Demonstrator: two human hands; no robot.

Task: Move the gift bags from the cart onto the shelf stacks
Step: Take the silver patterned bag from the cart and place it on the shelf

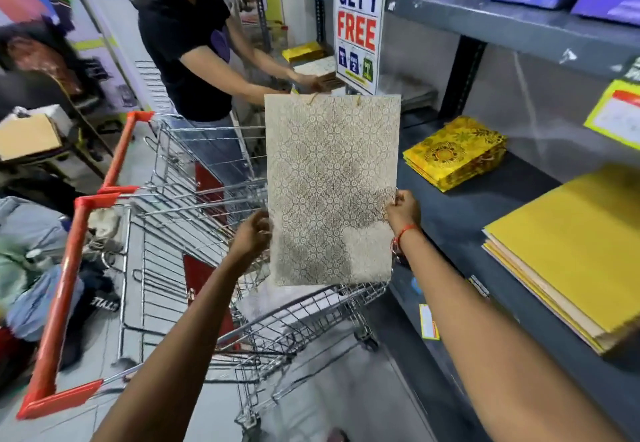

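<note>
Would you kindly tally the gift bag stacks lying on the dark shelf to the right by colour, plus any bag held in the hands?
Yellow patterned stack: 1
Plain yellow stack: 1
White patterned bag, held by left hand and right hand: 1
Total: 3

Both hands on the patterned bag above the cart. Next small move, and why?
Probably swing the flat white-and-gold patterned paper gift bag right, toward the dark grey shelf: left hand and right hand pinch its side edges, it hangs over the wire cart, and the shelf is alongside.
</note>
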